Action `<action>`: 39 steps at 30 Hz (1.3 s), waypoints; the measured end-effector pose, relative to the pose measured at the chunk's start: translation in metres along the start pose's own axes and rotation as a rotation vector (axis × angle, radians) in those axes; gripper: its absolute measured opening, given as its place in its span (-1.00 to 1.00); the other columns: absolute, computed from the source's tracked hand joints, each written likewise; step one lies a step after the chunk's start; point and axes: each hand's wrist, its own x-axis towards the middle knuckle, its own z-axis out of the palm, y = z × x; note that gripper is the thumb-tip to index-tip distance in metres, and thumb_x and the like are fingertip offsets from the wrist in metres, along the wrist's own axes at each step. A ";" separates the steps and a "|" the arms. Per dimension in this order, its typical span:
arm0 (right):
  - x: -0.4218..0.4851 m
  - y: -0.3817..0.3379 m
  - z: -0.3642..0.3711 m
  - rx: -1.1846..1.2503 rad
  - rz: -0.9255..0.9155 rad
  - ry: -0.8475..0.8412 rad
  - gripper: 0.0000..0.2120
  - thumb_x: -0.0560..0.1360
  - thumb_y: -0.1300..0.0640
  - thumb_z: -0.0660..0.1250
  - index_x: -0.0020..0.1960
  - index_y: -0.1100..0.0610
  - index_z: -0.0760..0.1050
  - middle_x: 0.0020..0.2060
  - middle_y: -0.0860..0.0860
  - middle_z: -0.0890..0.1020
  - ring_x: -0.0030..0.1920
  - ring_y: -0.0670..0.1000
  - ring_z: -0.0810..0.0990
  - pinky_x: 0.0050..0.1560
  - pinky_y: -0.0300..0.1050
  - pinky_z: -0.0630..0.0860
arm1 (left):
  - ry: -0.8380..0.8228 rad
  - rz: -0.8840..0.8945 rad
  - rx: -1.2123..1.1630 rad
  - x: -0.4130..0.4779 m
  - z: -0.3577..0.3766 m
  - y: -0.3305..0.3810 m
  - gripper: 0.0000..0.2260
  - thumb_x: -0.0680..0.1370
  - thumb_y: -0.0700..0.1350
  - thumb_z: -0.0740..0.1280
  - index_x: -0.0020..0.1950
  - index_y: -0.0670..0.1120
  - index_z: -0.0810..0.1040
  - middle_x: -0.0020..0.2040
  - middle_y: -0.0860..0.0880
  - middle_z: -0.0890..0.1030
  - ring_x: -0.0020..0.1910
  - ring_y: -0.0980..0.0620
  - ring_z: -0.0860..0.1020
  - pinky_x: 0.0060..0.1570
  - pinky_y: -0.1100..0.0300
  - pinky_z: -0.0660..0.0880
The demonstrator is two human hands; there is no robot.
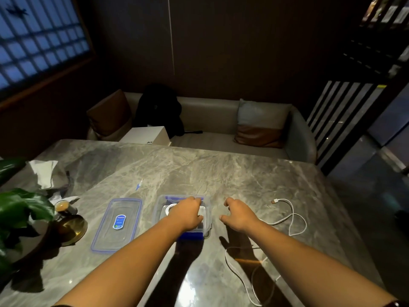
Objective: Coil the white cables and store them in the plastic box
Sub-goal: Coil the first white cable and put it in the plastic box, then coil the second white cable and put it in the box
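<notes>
— Where is the left hand (pixel 184 212)?
— Inside the plastic box (pixel 160 209), over a coiled white cable (pixel 169 208); the fingers bend down, but I cannot tell if they grip the coil.
— And the right hand (pixel 238 216)?
— It hangs just beside the box, fingers loosely curled, holding nothing; a loose white cable (pixel 294 214) lies on the surface (pixel 199 169) further right; a second cable (pixel 234 269) lies nearer the person; the lid (pixel 117 224) lies left of the box.
</notes>
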 end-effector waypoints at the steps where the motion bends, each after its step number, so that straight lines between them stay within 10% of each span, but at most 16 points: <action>1: 0.000 0.002 0.000 -0.011 -0.001 -0.002 -0.47 0.50 -0.06 0.36 0.39 0.09 0.37 0.29 0.09 0.52 0.22 0.10 0.55 0.10 -0.09 0.49 | -0.007 0.003 0.005 0.000 0.001 0.001 -0.55 0.56 -0.02 0.34 0.42 -0.11 0.39 0.37 -0.12 0.47 0.28 -0.13 0.50 0.28 0.00 0.46; 39: -0.001 0.248 -0.040 0.372 0.400 0.204 -0.89 0.45 0.17 0.35 -0.13 0.01 0.45 -0.25 -0.04 0.56 -0.15 0.03 0.52 -0.18 -0.17 0.34 | -0.220 0.291 -0.090 0.152 0.092 0.190 -0.70 0.55 -0.07 0.32 0.22 -0.19 0.52 0.17 -0.21 0.60 0.14 -0.20 0.56 0.07 0.08 0.50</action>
